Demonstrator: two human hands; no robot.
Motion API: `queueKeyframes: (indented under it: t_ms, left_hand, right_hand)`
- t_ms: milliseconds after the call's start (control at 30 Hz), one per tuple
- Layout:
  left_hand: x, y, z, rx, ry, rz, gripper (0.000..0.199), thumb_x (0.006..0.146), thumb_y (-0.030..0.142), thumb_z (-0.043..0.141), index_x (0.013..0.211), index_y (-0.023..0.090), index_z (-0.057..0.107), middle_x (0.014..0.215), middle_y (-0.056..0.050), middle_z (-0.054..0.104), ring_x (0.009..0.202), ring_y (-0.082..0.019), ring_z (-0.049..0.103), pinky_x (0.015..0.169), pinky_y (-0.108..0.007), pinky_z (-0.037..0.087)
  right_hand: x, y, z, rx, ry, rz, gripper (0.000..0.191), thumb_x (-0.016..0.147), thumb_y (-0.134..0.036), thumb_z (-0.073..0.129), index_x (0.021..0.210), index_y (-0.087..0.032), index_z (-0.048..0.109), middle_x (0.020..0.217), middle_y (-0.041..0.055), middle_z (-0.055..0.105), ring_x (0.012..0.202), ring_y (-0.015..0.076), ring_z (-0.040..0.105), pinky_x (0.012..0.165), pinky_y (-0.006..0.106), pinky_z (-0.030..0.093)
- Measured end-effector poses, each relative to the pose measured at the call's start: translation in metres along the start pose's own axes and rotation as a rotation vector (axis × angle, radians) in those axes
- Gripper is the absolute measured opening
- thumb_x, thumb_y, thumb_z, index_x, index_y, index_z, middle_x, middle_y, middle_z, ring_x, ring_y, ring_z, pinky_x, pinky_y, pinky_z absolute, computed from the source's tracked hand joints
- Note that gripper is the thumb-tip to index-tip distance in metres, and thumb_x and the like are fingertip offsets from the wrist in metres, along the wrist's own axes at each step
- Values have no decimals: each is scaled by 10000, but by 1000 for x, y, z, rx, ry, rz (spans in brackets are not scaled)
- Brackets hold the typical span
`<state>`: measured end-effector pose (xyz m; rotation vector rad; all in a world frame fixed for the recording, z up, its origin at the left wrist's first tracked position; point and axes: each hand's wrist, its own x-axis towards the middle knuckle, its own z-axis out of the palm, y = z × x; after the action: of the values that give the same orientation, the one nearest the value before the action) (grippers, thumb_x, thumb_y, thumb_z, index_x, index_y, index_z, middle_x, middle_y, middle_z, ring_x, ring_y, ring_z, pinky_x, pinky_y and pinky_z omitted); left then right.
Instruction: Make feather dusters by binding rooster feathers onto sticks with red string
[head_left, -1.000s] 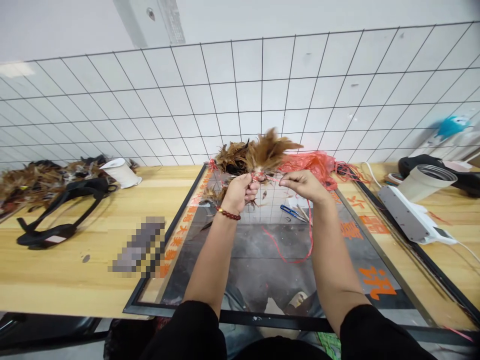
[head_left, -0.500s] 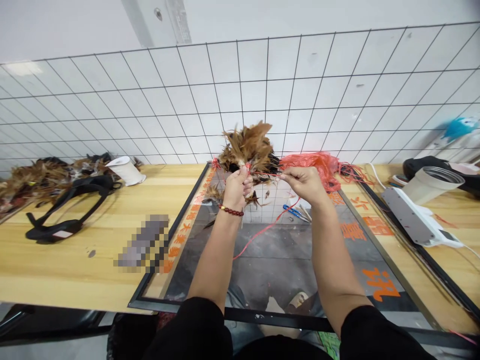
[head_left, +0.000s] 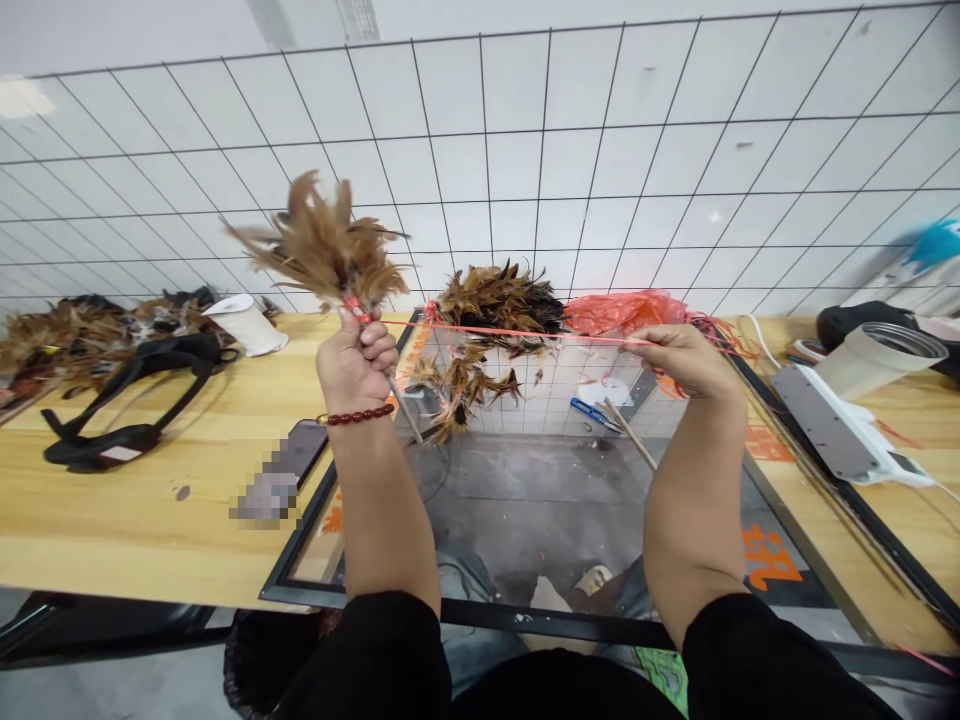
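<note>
My left hand (head_left: 358, 365) is closed round the thin stick of a brown feather bundle (head_left: 326, 245), raised above the table at the left. Red string is wound at the base of the feathers. From there a red string (head_left: 487, 329) runs taut to the right, where my right hand (head_left: 679, 355) pinches it between thumb and fingers. Below the string, loose brown feathers (head_left: 469, 385) lie on the glass panel (head_left: 517, 500). A darker feather bundle (head_left: 499, 298) rests behind them against the wall.
Blue snips (head_left: 592, 413) and thin sticks (head_left: 631, 434) lie on the glass. A red plastic bag (head_left: 626, 310) is behind. At left are a black strap frame (head_left: 112, 440), white spool (head_left: 251, 327) and phone (head_left: 304, 450); at right, a power strip (head_left: 832, 425) and cup (head_left: 877, 360).
My left hand has moved left and the feather bundle is now higher. My right hand has moved right, so the string between the hands is much longer.
</note>
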<state>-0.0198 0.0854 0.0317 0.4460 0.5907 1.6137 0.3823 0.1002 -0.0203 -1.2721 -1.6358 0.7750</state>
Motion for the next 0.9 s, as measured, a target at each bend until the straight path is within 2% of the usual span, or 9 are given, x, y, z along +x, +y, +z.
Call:
queueKeyframes:
  t_ms: [100, 200, 400, 500, 567, 633, 733, 833, 900]
  left_hand:
    - [7, -4, -3, -30, 24, -27, 378, 1009, 408, 325, 801, 155, 514, 485, 76, 337, 340, -30, 281, 306, -117, 192]
    - [17, -18, -1, -46, 42, -71, 354, 1010, 386, 338, 800, 156, 505, 484, 84, 332, 333, -29, 274, 307, -121, 187]
    - [24, -24, -3, -96, 57, -76, 354, 1015, 371, 326, 791, 152, 491, 475, 92, 314, 328, -28, 265, 310, -128, 187]
    - [20, -18, -5, -92, 31, -85, 350, 1015, 368, 334, 797, 148, 497, 483, 88, 322, 338, -28, 279, 320, -130, 203]
    - [17, -17, -2, -96, -12, -107, 350, 1016, 361, 329, 806, 143, 504, 491, 82, 332, 348, -29, 290, 328, -130, 214]
    - [12, -19, 4, -107, -54, -130, 356, 1020, 352, 312, 815, 139, 509, 498, 76, 339, 357, -30, 293, 334, -129, 218]
    - [6, -22, 13, -108, -106, -163, 362, 1022, 351, 302, 827, 135, 517, 509, 72, 344, 369, -31, 291, 342, -127, 219]
    - [3, -24, 16, -90, -149, -182, 348, 1016, 360, 326, 839, 136, 526, 519, 68, 349, 383, -33, 294, 351, -129, 222]
    - [3, -23, 15, -71, -169, -171, 320, 1007, 363, 363, 842, 147, 531, 523, 65, 355, 392, -36, 296, 358, -132, 222]
  right_hand:
    - [-8, 8, -18, -34, -88, 122, 362, 632, -517, 800, 736, -175, 744, 589, 13, 595, 506, 97, 446, 472, 256, 325]
    - [-18, 5, -18, 45, -178, 148, 394, 532, -495, 861, 727, -174, 744, 612, 30, 627, 507, 108, 470, 475, 276, 344]
    - [-30, -2, -28, 638, 191, -183, 397, 498, -575, 850, 555, -251, 627, 397, -96, 275, 375, 46, 186, 451, 282, 328]
    - [-16, 6, -32, 851, 224, -242, 468, 612, -690, 732, 580, -244, 594, 492, -81, 319, 404, 55, 243, 496, 277, 399]
    - [5, 18, -20, 858, 289, -182, 441, 677, -652, 705, 625, -230, 589, 536, -75, 373, 436, 59, 308, 537, 261, 434]
    - [29, 33, 8, 655, 282, -7, 311, 675, -482, 767, 689, -206, 626, 560, -70, 450, 472, 62, 380, 542, 232, 424]
    - [63, 54, 65, 107, 152, 195, 167, 742, -303, 692, 808, -150, 701, 684, -2, 635, 589, 101, 529, 625, 247, 460]
    - [85, 63, 112, -379, 63, 217, 294, 815, -194, 580, 1074, -163, 715, 1000, 79, 731, 872, 167, 650, 814, 278, 484]
    - [93, 63, 130, -629, -22, 225, 420, 847, -182, 541, 1255, -210, 641, 1216, 116, 682, 1043, 209, 644, 878, 304, 476]
